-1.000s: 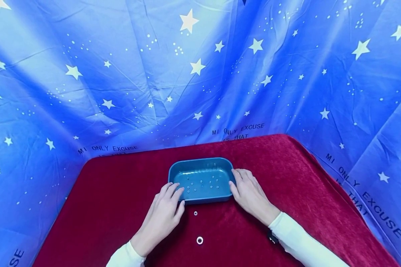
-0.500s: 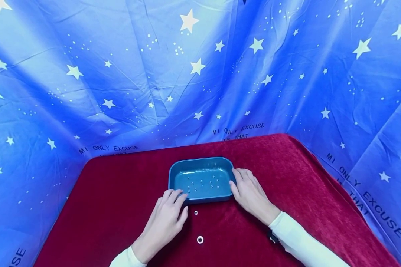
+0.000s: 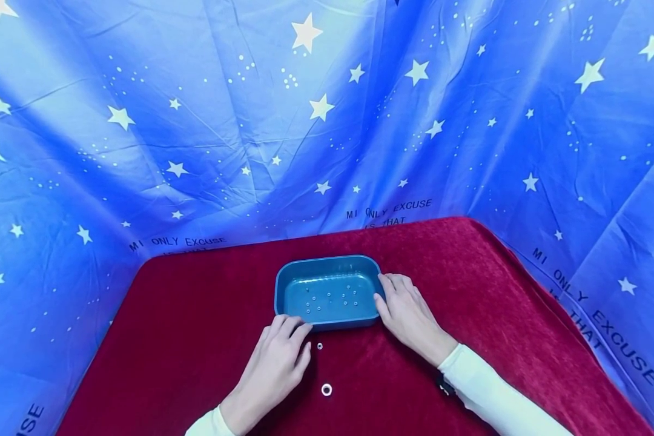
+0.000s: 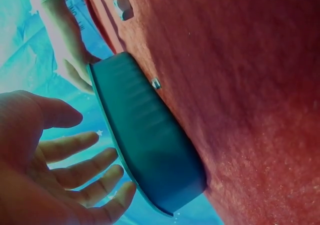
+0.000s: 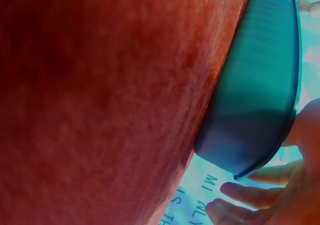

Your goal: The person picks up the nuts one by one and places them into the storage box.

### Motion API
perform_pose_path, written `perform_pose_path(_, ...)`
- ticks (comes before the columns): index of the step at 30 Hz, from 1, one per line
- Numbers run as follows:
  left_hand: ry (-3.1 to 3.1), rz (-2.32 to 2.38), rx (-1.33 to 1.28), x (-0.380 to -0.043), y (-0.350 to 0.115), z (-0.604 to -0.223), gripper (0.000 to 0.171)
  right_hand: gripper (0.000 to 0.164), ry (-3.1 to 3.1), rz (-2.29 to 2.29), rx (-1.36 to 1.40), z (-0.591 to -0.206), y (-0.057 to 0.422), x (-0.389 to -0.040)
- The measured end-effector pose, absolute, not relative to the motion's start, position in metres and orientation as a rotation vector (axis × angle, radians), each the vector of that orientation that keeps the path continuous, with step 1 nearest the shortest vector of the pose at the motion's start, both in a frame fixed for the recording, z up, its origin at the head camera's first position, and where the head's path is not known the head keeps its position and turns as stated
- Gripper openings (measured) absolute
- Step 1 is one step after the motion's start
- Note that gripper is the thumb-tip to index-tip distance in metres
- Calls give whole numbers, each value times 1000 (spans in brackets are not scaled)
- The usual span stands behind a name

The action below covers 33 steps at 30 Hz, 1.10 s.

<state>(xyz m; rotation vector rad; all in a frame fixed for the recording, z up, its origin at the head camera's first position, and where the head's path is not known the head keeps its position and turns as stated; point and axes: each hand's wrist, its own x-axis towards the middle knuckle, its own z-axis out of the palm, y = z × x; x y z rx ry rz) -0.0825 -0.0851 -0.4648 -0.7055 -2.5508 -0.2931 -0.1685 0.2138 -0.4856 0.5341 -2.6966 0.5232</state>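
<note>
A blue-green rectangular plastic tub [image 3: 332, 324] sits on the table, with several tiny shiny pieces [image 3: 344, 295] scattered over its floor. My left hand [image 3: 275, 363] is at the tub's front left corner, fingertips by the rim and fingers loosely bent with nothing between them. At the tub's right end, my right hand [image 3: 411, 318] rests its thumb and forefinger on the rim. Its other fingers hang relaxed in the right wrist view. In front of the tub lie a small metal nut [image 3: 320, 346] and, nearer to me, a larger hex nut [image 4: 123, 7].
Dark red velvet cloth [image 3: 196, 315] covers the table. Behind and at both sides hangs a blue curtain [image 3: 223, 121] with white stars and printed lettering. A dark band [image 3: 445, 384] is around my right wrist.
My left hand has drawn back from over the tub's front left part toward me and slightly right, its fingertips leaving the inside. My right hand and the tub stay in place.
</note>
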Motion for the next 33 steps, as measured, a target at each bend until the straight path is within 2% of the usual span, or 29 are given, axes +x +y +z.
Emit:
perform_pose_path(17, -2452, -238, -808, -79, -79, -481, 24, 58, -2702, 529, 534, -486, 214, -169)
perform_pose_path(33, -2563, -99, -798, -80, -74, -489, 29, 59, -2718, 535, 529, -486, 215, -169)
